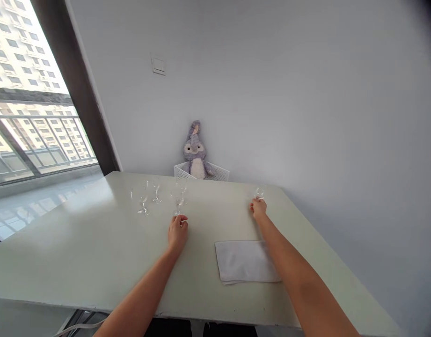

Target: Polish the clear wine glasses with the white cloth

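My right hand (258, 207) reaches to the far right part of the table, its fingers closed at the lower part of a clear stemmed glass (259, 191). The glass's bowl shows above the fingers; the hand covers its lower part. My left hand (178, 231) rests low over the table, its fingers loosely bent and a little apart. Its fingertips are at the foot of another clear stemmed glass (179, 204); whether they touch it is hard to tell. Close behind that one stands another glass (182, 187). Two more stand to the left, a nearer glass (143, 206) and a farther glass (157, 193).
A folded grey cloth (245, 262) lies on the pale table (96, 248), partly under my right forearm. Behind the far edge, a plush rabbit (196, 152) sits in a white perforated basket (220, 174). Grey walls (288, 93) stand behind and right; a window (29, 93) is left.
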A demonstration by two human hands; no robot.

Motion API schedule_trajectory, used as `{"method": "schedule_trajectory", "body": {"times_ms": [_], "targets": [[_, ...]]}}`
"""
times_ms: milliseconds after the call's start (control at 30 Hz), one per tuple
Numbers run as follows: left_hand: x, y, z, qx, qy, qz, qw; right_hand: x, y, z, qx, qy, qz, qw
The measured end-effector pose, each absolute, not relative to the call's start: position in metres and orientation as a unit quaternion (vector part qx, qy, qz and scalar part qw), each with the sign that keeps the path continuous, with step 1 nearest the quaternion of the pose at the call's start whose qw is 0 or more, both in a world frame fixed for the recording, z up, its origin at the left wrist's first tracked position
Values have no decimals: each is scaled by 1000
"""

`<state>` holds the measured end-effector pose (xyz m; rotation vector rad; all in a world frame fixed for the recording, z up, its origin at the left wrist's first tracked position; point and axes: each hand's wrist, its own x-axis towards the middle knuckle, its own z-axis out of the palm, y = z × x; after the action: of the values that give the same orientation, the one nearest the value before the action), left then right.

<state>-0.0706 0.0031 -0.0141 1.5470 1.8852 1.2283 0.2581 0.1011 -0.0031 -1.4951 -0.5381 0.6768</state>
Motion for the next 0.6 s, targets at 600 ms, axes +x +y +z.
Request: {"method": "schedule_trajectory", "body": {"times_ms": [600], "targets": [[-83, 27, -17, 621, 584, 444, 275, 39, 104, -10, -537, -439, 474, 542]]}}
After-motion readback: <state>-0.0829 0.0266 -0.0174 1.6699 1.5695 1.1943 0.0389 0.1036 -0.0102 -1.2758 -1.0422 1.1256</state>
